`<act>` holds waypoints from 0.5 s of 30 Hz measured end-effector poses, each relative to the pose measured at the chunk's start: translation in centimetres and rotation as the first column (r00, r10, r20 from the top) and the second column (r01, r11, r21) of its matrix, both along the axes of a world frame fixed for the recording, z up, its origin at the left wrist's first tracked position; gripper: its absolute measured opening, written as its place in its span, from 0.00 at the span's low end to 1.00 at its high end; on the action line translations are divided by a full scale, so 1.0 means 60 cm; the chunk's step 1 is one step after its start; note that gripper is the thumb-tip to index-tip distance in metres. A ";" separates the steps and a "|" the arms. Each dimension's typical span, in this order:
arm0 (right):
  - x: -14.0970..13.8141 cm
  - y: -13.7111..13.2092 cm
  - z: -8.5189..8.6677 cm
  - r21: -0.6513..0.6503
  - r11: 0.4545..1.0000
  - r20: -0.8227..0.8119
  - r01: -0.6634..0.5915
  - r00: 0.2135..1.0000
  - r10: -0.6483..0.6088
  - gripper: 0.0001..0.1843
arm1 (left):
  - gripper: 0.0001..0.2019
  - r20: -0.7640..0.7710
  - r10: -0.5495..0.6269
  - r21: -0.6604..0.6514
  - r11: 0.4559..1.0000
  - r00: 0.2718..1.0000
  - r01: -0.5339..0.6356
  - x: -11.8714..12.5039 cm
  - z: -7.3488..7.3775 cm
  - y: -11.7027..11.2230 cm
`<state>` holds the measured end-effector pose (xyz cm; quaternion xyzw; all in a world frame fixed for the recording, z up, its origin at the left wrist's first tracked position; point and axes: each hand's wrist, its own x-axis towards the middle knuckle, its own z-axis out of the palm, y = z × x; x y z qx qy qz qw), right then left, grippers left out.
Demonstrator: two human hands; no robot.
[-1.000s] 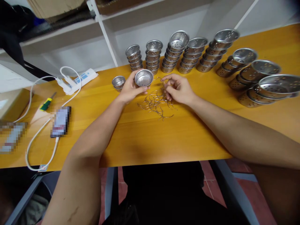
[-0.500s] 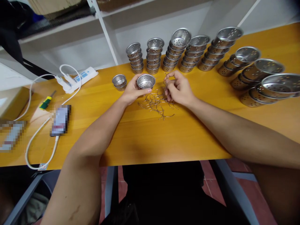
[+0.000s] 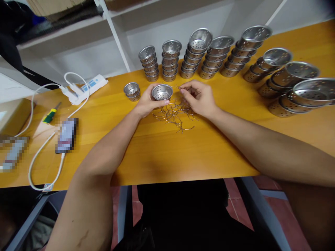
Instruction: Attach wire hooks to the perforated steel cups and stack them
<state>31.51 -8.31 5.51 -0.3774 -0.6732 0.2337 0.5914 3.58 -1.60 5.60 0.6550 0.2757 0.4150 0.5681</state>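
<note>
My left hand (image 3: 147,102) is closed around a small round metal strainer cup (image 3: 162,92), its perforated inside facing up. To the right of the cup, my right hand (image 3: 197,96) pinches a thin curved wire (image 3: 179,87) between thumb and fingertips, its tip pointing toward the cup's rim. Beneath and between both hands lies a loose pile of thin curved wires (image 3: 174,113) on the wooden table. Just left of my left hand stands a short stack of strainer cups (image 3: 132,91).
Several tall stacks of perforated cups (image 3: 171,61) line the table's back and right (image 3: 282,104). At the left are a power strip (image 3: 90,89), a green-yellow screwdriver (image 3: 51,113), a phone (image 3: 66,135) on a white cable and a cardboard box (image 3: 15,116). The table (image 3: 183,160) ends near my lap.
My right hand has turned and shifted slightly left, bringing the wire from upright to roughly level and nearer the cup. My left hand still holds the cup in about the same place.
</note>
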 end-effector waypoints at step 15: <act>-0.037 -0.029 0.027 -0.071 0.994 -0.141 -0.087 0.987 0.076 0.43 | 0.54 -0.009 -0.167 0.058 0.984 0.986 0.167 -0.002 -0.024 0.018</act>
